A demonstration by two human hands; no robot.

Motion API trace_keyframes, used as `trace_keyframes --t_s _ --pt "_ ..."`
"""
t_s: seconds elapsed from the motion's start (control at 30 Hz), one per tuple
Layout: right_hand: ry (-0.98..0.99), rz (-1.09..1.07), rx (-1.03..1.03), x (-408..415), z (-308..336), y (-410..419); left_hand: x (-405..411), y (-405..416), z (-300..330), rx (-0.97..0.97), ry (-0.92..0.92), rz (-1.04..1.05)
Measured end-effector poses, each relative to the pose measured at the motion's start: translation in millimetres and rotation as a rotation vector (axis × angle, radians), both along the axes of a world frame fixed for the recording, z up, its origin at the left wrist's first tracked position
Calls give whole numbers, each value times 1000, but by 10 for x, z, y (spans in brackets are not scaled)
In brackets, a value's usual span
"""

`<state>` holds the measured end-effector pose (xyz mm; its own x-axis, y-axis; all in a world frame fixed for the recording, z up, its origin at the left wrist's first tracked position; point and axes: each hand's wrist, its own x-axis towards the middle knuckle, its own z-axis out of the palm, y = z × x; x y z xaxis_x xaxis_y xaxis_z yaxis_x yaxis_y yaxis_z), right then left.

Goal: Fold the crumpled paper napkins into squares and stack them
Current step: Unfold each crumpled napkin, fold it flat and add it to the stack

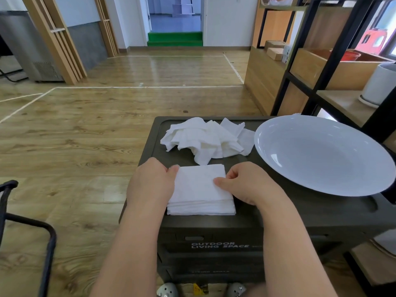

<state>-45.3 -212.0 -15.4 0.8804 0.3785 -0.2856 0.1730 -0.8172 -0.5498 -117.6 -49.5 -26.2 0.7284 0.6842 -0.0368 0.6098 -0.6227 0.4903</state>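
Observation:
A stack of folded white napkins (200,190) lies square on the dark box lid (278,213) near its front edge. My left hand (150,181) rests against the stack's left side, fingertips on the top napkin's left corner. My right hand (246,183) presses on the right edge of the top napkin, thumb and fingers pinched at it. Behind the stack, a heap of crumpled white napkins (203,139) sits at the back of the lid.
A large white plate (321,155) fills the right part of the lid, close to my right hand. A black metal shelf frame (334,61) stands to the right. A black chair frame (42,243) is at the lower left on the wooden floor.

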Motion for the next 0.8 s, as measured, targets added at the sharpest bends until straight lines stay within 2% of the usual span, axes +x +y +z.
trace_keyframes --t_s 0.17,0.4,0.7,0.8 --pt "-69 -128 43 34 -13 -29 -40 -18 87 85 -8 121" --pt "-34 -90 -47 30 -75 46 -20 -188 101 106 92 27" --pt "-47 -64 -79 32 -87 59 14 -211 40 132 78 -4" --pt "-101 -130 -38 8 -86 58 -4 -161 47 181 18 10"
